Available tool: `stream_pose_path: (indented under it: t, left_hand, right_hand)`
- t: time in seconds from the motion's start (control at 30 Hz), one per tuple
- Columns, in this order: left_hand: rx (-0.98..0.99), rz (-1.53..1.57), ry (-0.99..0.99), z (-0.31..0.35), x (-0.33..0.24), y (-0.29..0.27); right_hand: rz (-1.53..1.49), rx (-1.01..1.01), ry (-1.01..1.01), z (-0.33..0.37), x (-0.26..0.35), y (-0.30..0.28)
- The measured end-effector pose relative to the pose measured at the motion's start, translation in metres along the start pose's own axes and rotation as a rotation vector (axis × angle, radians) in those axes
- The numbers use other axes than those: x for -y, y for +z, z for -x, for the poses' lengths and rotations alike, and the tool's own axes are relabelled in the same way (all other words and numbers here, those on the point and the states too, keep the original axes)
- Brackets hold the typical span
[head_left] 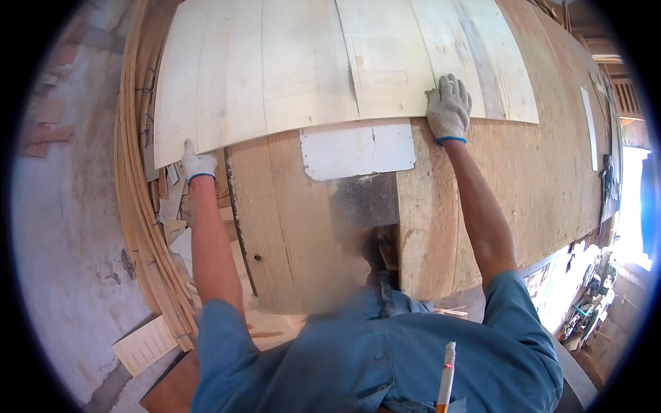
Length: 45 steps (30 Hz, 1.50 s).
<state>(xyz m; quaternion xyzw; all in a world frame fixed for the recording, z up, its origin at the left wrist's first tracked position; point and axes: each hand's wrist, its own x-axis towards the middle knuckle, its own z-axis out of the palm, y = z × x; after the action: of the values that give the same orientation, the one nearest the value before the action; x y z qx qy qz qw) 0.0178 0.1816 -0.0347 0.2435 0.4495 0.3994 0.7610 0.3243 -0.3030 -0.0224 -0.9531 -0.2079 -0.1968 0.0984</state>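
A large, pale sheet of thin plywood (pixel 296 62) with dark grain lines lies across the far part of the wooden workbench (pixel 482 193). My left hand (pixel 199 165), in a whitish work glove with a blue cuff, is at the sheet's near left corner. One digit lies on top of the sheet and the rest of the hand closes at its edge; the fingers underneath are hidden. My right hand (pixel 449 113), gloved the same way, rests flat on the sheet's near edge at the right, fingers stretched forward.
A white rectangular panel (pixel 358 151) sits on the bench just below the sheet. Long thin wood strips (pixel 134 172) run along the left side, with offcuts (pixel 175 206) beside them. A lit cigarette (pixel 446 378) shows at the bottom. Cluttered items (pixel 589 303) lie at the lower right.
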Motion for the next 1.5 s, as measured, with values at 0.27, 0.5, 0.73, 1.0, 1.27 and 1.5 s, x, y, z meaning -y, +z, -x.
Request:
stream_pose_path:
  t: [0.27,0.5,0.73,1.0,1.27,1.5]
  left_hand:
    - [0.062,0.113,0.010,-0.023,-0.004,-0.029]
    - [0.006,0.088,0.016,-0.010,0.002,-0.006]
    - [-0.023,-0.197,0.202,-0.042,0.016,-0.027]
    - [-0.041,0.041,0.100,-0.050,0.014,-0.011]
    - [-0.059,0.064,0.133,-0.045,0.016,0.007]
    - [-0.036,-0.206,0.245,-0.044,0.024,0.008]
  right_hand:
    - [0.016,0.013,0.026,-0.001,0.002,0.004]
    - [0.011,0.000,0.021,-0.001,0.002,0.001]
    - [0.004,-0.014,0.000,-0.003,0.001,0.003]
    - [-0.028,-0.028,-0.025,-0.010,0.006,0.000]
    - [-0.006,-0.074,-0.055,-0.016,0.003,0.006]
    - [-0.024,-0.063,-0.053,-0.020,0.005,0.005]
